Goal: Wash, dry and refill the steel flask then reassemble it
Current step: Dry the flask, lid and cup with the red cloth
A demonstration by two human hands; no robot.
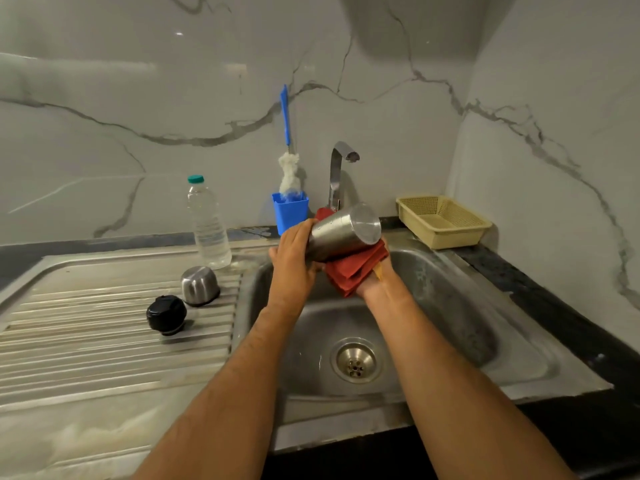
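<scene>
Steel flask (341,230): we grip body w/ left hand (294,261), right hand (375,277) cupping red cloth (356,271) beneath; rigid, prob. wet-slick.

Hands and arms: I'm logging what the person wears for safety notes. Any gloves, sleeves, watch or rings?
None visible. Both forearms come in bare from the bottom edge, with no sleeve cuff in the picture. The left hand has no glove, and no ring or watch shows. The right hand is mostly hidden, but its wrist is bare with no band.
</scene>
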